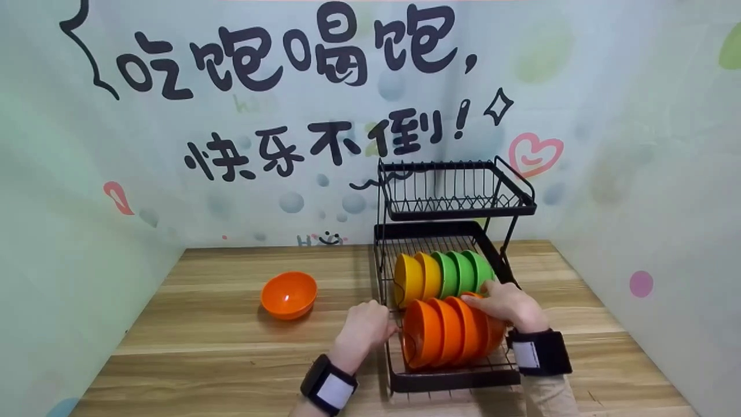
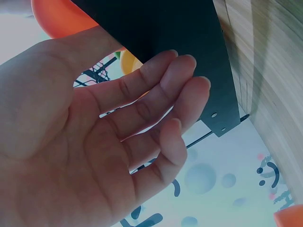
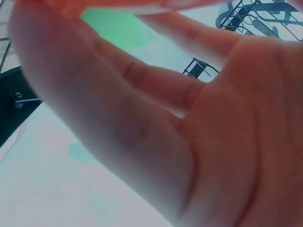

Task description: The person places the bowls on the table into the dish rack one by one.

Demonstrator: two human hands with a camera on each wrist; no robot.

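A black two-tier dish rack stands on the table with a row of orange bowls tilted on edge at its front. My right hand holds the rightmost orange bowl of that row, fingers at its rim; the right wrist view shows only a blurred strip of orange above the fingers. At the rack's left side, my left hand grips the edge. The left wrist view shows its bent fingers against the outer black side wall, the thumb reaching over the rim.
Behind the orange row, two yellow bowls and three green bowls stand on edge in the lower tier. One more orange bowl sits upright on the wooden table to the left. The upper tier overhangs at the back.
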